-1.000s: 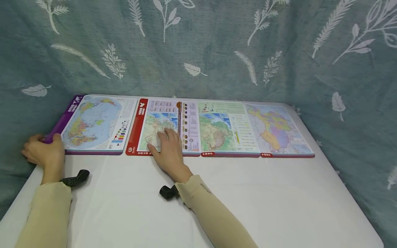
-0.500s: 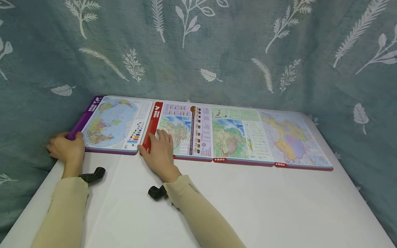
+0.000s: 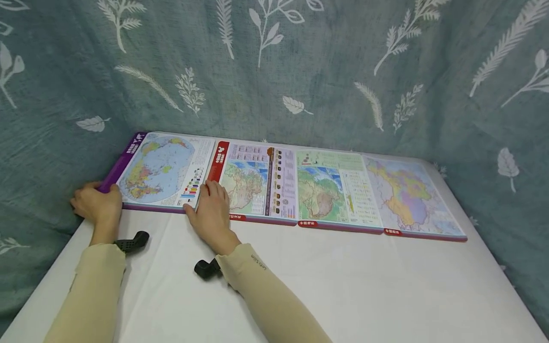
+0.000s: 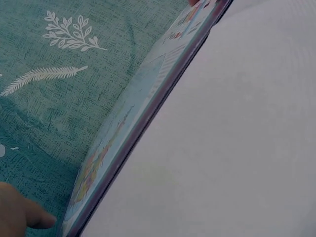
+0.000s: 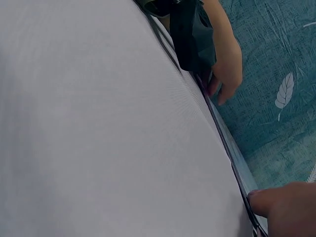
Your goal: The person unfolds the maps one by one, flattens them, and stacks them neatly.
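Observation:
A row of joined map panels lies flat along the back of the table. At its left end, in the head view, is a world map panel (image 3: 160, 166) with a purple strip (image 3: 124, 161). To its right lies a map panel with a red strip (image 3: 218, 161). My left hand (image 3: 97, 206) grips the world map's near left corner, thumb on top, other fingers round the outer edge. My right hand (image 3: 210, 216) rests, fingers extended, over the seam between the world map and the red-strip panel, hiding its near end. In the right wrist view its thumb (image 5: 266, 201) touches the panel edge.
Further right in the row lie a green relief map panel (image 3: 319, 190) and a multicoloured map panel (image 3: 407, 195). A white cloth (image 3: 364, 286) covers the table. Behind and at both sides hangs a green leaf-patterned curtain (image 3: 240, 105).
My right hand has slid left and slightly nearer, from the middle of the red-strip panel to the seam. My left hand keeps its hold on the corner. The head view has turned left.

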Demonstrator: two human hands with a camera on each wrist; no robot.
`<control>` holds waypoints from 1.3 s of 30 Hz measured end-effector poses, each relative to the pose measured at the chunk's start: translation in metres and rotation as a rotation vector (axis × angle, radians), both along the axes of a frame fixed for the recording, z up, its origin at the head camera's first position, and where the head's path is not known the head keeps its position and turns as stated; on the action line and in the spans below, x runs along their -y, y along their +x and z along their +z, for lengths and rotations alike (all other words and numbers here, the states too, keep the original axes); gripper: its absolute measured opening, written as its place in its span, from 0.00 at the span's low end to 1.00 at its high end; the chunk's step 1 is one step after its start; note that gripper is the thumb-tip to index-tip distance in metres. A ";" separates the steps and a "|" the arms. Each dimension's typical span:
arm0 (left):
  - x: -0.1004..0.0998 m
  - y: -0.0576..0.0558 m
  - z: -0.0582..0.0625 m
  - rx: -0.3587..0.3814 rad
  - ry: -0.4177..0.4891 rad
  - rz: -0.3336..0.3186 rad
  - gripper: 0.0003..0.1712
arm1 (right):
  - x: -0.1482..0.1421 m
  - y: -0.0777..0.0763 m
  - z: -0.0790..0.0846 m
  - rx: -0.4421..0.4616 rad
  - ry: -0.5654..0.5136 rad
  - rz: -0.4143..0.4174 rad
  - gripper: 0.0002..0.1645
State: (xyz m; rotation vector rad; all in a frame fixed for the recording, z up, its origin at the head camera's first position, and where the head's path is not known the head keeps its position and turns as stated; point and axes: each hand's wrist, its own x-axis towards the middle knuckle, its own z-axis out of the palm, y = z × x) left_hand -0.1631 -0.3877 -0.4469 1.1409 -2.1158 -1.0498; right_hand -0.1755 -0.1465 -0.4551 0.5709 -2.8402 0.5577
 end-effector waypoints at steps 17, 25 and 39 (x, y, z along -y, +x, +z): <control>0.002 -0.001 0.001 -0.100 0.115 0.100 0.03 | -0.013 0.000 0.000 0.101 -0.376 0.135 0.45; 0.001 -0.001 0.000 -0.103 0.076 0.064 0.12 | -0.021 0.002 -0.001 0.069 -0.501 0.131 0.43; -0.017 -0.001 -0.002 -0.095 -0.072 -0.082 0.19 | -0.042 0.005 -0.001 -0.005 -0.588 0.071 0.41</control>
